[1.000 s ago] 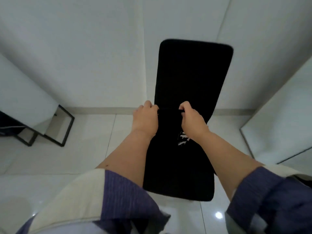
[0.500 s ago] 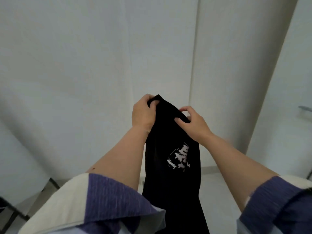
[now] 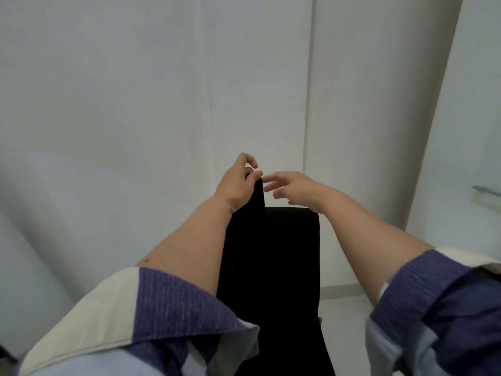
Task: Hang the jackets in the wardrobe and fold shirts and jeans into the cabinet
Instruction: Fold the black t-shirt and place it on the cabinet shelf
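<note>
Half a second back both hands gripped the top of the black shirt (image 3: 271,267) and a white print showed on its front; now the right hand (image 3: 295,188) has let go and the print is out of sight, so no writing or label can be read anywhere on the cloth. One shirt is in view, hanging as a long dark strip in front of the white wall (image 3: 135,104), its upper corner raised to a narrow point and a wider folded part lower down, with a straight top edge just below the right wrist. It runs down between the two forearms and out of the bottom of the picture.

Two hands are counted. The left hand (image 3: 235,183) pinches the shirt's top corner between thumb and curled fingers, holding it up against the wall. The right hand is beside that corner, just to its right, fingers spread and loosely bent, reaching towards the cloth but holding nothing; whether a fingertip touches the fabric cannot be told.

Two rolled-up sleeves (image 3: 168,308) in blue-violet with cream cuffs show at the bottom, one on each arm. A vertical seam in the wall panels rises right of the shirt, and one metal handle (image 3: 486,190) sits at the far right edge, well apart from the shirt.
</note>
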A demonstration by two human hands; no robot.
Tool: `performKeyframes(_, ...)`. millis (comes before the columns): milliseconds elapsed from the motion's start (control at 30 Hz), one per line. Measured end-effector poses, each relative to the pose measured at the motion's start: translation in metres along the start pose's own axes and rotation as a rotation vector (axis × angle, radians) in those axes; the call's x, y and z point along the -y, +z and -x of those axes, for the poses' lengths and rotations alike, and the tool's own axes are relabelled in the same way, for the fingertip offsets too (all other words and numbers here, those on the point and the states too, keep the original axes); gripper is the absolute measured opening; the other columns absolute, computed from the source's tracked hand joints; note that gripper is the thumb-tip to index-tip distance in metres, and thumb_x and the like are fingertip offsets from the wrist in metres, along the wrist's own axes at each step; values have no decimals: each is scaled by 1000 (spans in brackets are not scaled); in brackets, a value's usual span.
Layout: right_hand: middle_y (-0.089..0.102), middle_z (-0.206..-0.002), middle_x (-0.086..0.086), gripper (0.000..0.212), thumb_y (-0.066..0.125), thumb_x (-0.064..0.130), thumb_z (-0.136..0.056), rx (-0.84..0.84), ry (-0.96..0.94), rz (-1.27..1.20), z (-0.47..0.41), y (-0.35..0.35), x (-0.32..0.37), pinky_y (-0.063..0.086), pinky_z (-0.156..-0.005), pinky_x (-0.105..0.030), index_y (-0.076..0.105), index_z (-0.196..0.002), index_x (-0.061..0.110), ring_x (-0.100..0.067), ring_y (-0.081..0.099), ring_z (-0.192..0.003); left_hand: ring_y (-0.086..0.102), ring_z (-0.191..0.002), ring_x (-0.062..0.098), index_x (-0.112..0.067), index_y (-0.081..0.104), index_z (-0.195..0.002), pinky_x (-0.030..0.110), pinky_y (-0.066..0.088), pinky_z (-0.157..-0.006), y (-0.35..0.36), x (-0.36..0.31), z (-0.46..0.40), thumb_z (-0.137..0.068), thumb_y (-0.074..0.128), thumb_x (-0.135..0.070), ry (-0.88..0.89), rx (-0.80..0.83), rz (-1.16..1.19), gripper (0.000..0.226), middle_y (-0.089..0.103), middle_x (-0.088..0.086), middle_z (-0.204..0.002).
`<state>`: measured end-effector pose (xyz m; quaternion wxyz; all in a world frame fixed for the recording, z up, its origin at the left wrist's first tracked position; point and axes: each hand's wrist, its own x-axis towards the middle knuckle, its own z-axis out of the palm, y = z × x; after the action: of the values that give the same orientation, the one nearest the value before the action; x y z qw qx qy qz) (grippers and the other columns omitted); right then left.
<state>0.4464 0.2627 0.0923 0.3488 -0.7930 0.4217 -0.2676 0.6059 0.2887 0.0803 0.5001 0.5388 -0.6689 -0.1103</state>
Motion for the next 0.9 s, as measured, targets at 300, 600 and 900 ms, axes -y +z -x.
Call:
performKeyframes(300,66,-109,-7,14,52,19,-96,-22,-9,-71,-25,31,-9,42,-93,-31,61,-102,10,-20,59,-105,52,-67,17,-19,42,-102,28,40,-67,-17,20,1,-93,56,-27,-61,-53,12,19,56,-7,-67)
performKeyframes(600,55,-98,-6,13,47,23,-97,-272,57,-170,-42,24,5,48,-91,-43,45,-85,23,-21,53,-90,64,-82,18,-11,68,-99,26,50,-72,-24,50,29,-82,71,-34,-285,185,-136,29,68,3,-88)
performKeyframes(900,54,-94,-4,14,46,11,-93,-431,130,-412,-24,-14,1,45,-66,-31,49,-92,24,-18,52,-77,62,-101,33,-8,67,-90,28,41,-75,-41,100,53,-91,45,-9,-597,105,-280,22,68,15,-100)
